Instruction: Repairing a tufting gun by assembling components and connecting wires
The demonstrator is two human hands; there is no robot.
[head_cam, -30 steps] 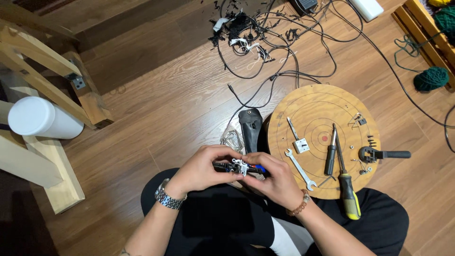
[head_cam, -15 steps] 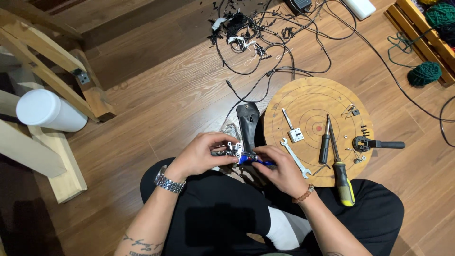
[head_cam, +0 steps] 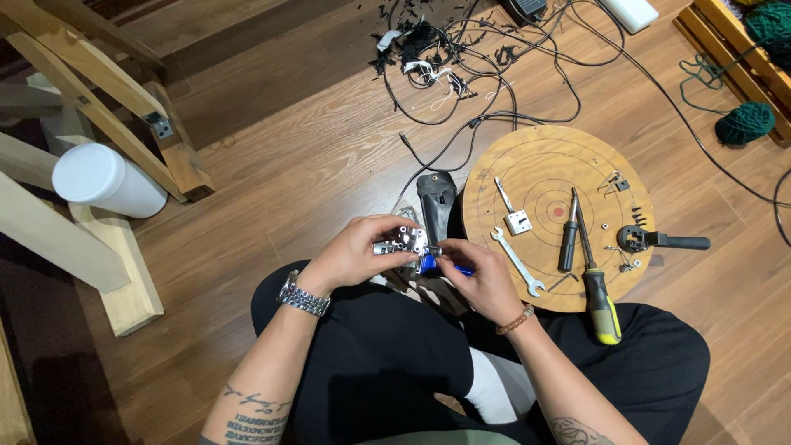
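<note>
— Fingers first: on our left hand point(head_cam: 350, 255) the fingers point(head_cam: 381, 227) are curled over a small silvery metal part point(head_cam: 404, 243), pinching it from above and the side. Our right hand point(head_cam: 482, 276) has its fingertips point(head_cam: 445, 250) closed on a blue-handled tool point(head_cam: 437, 265), the tip pressed against the part.

— And where does the part sit?

— In the air above our lap, just beside the black pouch point(head_cam: 435, 206) on the floor, near the edge of the round wooden board point(head_cam: 527, 165).

— What has changed in the last second?

— Little in the hands themselves. A second ago both were already wrapped on the part and the tool, and they keep the same grip. What moved is our head: the board and the white cylinder point(head_cam: 103, 181) have slid across the view, and the hands now sit nearer the middle.

— So what do we make of that?

— We judge the fine work on the part is still going on, with no tool swapped. The spanner point(head_cam: 517, 262), the black-handled screwdriver point(head_cam: 570, 235) and the yellow-and-black screwdriver point(head_cam: 600, 297) lie on the board as before, untouched.

— Can we see the tool's tip?

— No, our fingers hide it.
</note>
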